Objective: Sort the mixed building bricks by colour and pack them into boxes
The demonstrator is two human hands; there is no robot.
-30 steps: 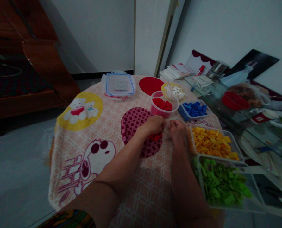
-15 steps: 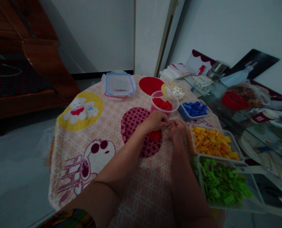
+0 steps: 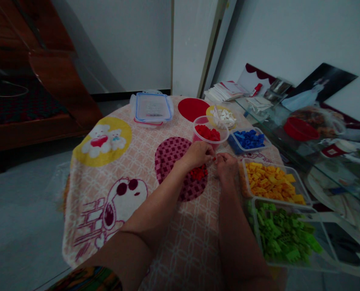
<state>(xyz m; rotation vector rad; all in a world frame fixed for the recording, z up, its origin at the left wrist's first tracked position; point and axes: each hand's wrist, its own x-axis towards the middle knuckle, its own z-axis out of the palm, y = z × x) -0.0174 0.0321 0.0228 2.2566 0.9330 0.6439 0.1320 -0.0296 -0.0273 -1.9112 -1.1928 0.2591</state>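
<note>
Both hands meet just in front of the round tub of red bricks (image 3: 210,133), which serves as the marker for everything else here. The left hand (image 3: 198,154) and the right hand (image 3: 226,163) are curled with their fingertips drawn together over a small red piece (image 3: 213,159) pinched between them — it is too small to tell which hand bears it, or whether it is one brick or two. Just below the left hand, nearer the person than the tub, a little heap of loose red bricks (image 3: 198,173) lies on the dark checked circle of the cloth (image 3: 107,194) that covers the table. Right of the tub stands a shallow box of blue bricks (image 3: 248,139), and behind the tub, slightly right, a yellow-rimmed dish of white pieces (image 3: 225,118). Nearer the person and to the right of the tub sit a clear box of yellow bricks (image 3: 270,180) and, closer still, one of green bricks (image 3: 284,234) — the right forearm runs alongside both. A flat red lid (image 3: 193,108) lies behind the tub, and a clear lidded box with a blue rim (image 3: 152,107) lies well to its left at the far edge.
</note>
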